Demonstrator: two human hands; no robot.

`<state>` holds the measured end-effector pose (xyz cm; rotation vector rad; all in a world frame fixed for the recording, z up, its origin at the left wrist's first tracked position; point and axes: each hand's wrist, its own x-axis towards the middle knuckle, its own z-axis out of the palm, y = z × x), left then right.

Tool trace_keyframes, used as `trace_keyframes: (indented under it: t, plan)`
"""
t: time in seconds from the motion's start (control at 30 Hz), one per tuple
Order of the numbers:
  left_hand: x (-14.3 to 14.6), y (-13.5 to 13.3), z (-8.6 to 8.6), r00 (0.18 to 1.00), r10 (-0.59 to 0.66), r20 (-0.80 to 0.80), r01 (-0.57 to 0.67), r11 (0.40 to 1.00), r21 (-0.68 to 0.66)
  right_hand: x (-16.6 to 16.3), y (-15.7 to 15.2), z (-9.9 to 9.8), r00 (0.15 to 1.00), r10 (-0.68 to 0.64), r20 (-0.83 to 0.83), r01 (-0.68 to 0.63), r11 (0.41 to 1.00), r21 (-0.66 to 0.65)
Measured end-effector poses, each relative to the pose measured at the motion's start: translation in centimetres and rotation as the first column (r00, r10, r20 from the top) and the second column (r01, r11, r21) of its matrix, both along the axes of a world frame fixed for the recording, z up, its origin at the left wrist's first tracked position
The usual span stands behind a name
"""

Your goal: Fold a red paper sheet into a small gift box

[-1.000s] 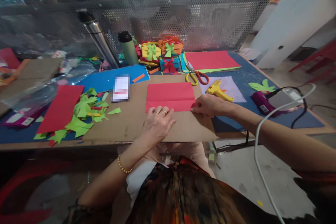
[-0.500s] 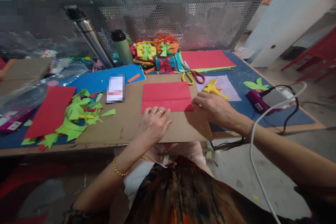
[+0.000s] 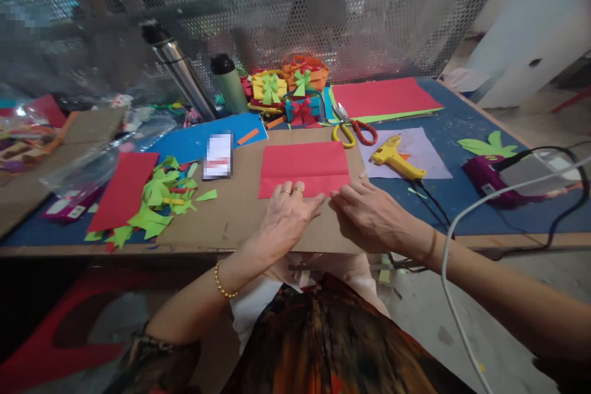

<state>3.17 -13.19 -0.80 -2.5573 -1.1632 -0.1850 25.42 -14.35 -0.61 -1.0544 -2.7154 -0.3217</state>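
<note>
A folded red paper sheet [image 3: 305, 167] lies on a brown cardboard sheet [image 3: 235, 215] at the table's front. My left hand [image 3: 289, 212] rests flat on the cardboard, its fingertips pressing the paper's near edge. My right hand [image 3: 367, 212] lies beside it, fingers stretched out toward the paper's near right corner, touching the edge. Neither hand grips anything.
Yellow-and-orange scissors [image 3: 351, 129] and a yellow glue gun [image 3: 394, 157] lie right of the paper. A purple glue gun [image 3: 492, 178] with cables is further right. Green paper scraps [image 3: 159, 200] and a red sheet [image 3: 122, 191] lie left. Paper gift boxes [image 3: 286, 92], a green bottle [image 3: 228, 83] and a steel flask [image 3: 178, 71] stand behind.
My right hand slid left along the paper's near edge from its right corner toward my left hand. The left hand stayed on the edge. The view shifted slightly.
</note>
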Motion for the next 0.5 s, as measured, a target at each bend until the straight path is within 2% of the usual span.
trace_keyframes:
  t: [0.23, 0.5]
  plan:
    - [-3.1, -0.4, 0.5, 0.999, 0.021, -0.039, -0.019, 0.999, 0.049, -0.1, 0.1, -0.1, 1.000, 0.008, -0.024, -0.007, 1.000, 0.014]
    - [-6.6, -0.7, 0.6, 0.997, 0.075, 0.005, -0.075, 0.996, 0.040, 0.1, 0.0, 0.3, 0.999, 0.030, -0.016, -0.030, 0.999, -0.025]
